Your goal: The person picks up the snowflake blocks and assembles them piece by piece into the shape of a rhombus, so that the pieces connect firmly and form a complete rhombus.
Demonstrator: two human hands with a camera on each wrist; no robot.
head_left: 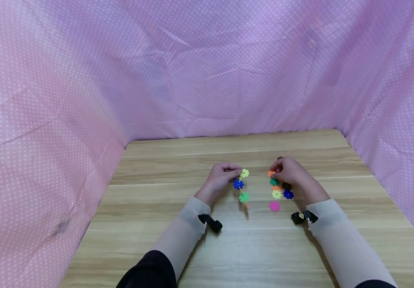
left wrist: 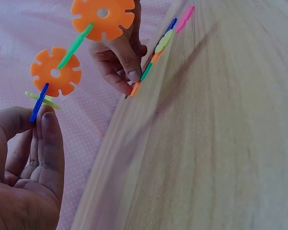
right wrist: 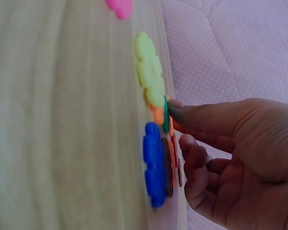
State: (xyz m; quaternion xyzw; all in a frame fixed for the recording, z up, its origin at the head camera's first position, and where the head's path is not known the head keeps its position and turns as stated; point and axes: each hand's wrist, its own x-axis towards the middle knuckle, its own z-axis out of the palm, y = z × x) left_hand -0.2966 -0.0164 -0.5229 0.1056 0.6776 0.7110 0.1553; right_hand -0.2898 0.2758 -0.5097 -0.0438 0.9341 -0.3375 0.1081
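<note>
My left hand holds a short chain of notched plastic discs above the table. Its thumb and fingertips pinch the end by a yellow disc and a blue disc. Farther along the chain are an orange disc, a green disc and another orange disc. Over the loose discs at the right, my right hand pinches a loose orange disc between thumb and finger, low at the tabletop.
Near the right hand lie a dark green disc, a yellow disc, a blue disc and a brown disc. A pink disc lies closer to me. Dotted pink cloth hangs behind the wooden table.
</note>
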